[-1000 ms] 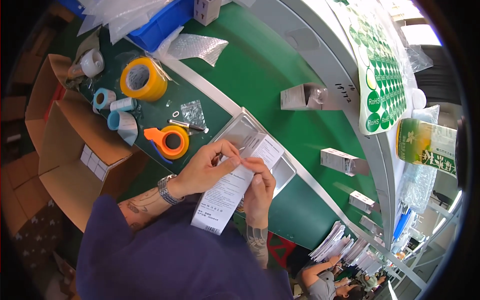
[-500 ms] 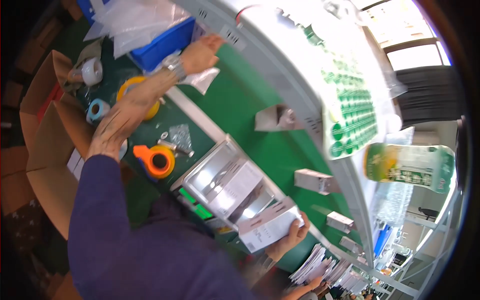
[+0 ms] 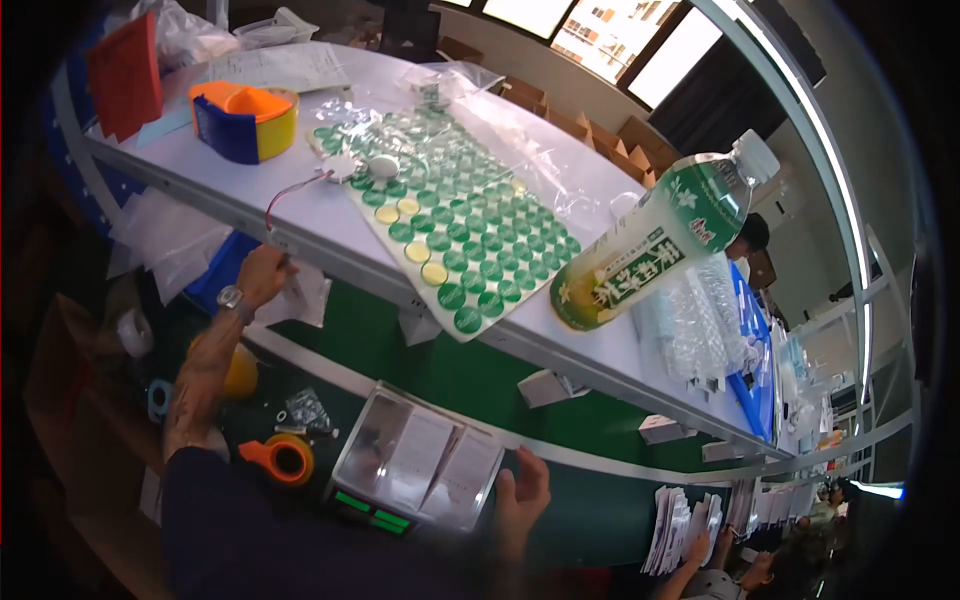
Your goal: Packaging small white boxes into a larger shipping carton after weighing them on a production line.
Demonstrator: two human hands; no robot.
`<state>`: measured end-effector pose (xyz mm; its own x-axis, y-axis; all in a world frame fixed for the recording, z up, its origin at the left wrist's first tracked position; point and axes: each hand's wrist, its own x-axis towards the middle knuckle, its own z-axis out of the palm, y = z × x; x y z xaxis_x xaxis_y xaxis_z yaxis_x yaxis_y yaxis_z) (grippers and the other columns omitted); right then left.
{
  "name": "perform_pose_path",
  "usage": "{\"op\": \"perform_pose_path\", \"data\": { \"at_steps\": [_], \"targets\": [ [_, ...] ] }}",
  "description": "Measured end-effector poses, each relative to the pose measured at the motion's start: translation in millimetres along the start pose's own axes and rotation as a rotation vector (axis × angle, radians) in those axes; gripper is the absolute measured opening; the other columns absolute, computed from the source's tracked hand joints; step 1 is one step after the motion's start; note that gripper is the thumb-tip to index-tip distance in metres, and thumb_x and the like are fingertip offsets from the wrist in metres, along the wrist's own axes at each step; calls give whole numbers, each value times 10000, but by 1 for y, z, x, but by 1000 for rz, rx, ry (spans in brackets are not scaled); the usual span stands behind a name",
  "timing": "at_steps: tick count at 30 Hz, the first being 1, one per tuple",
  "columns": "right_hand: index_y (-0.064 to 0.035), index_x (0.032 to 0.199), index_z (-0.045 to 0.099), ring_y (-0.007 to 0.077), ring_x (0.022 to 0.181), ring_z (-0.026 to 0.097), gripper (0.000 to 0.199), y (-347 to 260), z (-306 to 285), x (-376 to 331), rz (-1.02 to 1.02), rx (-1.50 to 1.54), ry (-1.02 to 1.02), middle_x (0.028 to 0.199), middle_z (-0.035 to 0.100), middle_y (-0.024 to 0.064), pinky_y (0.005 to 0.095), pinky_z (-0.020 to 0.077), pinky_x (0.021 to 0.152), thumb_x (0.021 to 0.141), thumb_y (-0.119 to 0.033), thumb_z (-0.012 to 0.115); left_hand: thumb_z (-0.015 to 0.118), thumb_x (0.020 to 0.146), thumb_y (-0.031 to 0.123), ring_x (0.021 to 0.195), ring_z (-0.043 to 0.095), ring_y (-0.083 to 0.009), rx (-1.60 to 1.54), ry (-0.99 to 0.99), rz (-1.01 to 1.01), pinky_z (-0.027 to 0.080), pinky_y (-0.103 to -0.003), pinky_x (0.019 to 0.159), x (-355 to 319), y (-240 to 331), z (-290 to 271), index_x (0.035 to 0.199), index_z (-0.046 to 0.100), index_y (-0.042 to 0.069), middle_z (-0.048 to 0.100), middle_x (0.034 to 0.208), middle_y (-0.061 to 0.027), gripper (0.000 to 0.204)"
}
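Note:
My right hand (image 3: 522,497) is open beside the right edge of a weighing scale, thumb and fingers apart, holding nothing. Two white boxes, one on the left (image 3: 416,462) and one on the right (image 3: 464,478), lie side by side on the scale's steel pan (image 3: 366,438). Green displays (image 3: 371,512) glow on its near side. At the far left, my left hand (image 3: 263,277) is raised to the shelf's front edge, its fingers curled together. What they grip, if anything, is hidden. A clear plastic bag (image 3: 306,300) hangs just by it, next to a blue bin (image 3: 222,272).
An orange tape dispenser (image 3: 285,459) and a small clear bag (image 3: 308,410) lie left of the scale. On the white shelf are a sheet of green round stickers (image 3: 465,250), a bottle (image 3: 655,240) and another dispenser (image 3: 245,122). Other people's hands handle white stacks (image 3: 672,530) at right.
My right hand has set its white box on the scale beside the other and let go. My left hand stays near the shelf edge, fingers now curled. The view has swung up over the shelf.

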<state>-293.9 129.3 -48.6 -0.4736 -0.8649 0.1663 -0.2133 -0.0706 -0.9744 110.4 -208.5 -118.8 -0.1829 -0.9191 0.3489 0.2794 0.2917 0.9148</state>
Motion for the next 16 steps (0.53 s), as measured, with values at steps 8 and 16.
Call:
{"op": "perform_pose_path", "data": {
  "at_steps": [8, 16],
  "targets": [
    [-5, 1415, 395, 348, 1229, 475, 738, -45, 77, -13, -78, 216, -519, 1302, 508, 167, 418, 363, 1067, 751, -86, 708, 730, 709, 25, 623, 520, -216, 657, -573, -3, 436, -320, 605, -146, 197, 168, 913, 594, 22, 597, 789, -78, 244],
    [-69, 1511, 255, 362, 1310, 421, 870, -36, 55, -71, 309, 495, -801, 1524, 309, 174, 418, 342, 1097, 784, -162, 724, 787, 769, 163, 803, 526, -232, 184, -430, -244, 430, -285, 719, -240, 176, 205, 940, 631, 89, 601, 1037, -105, 243]
  ]
}}
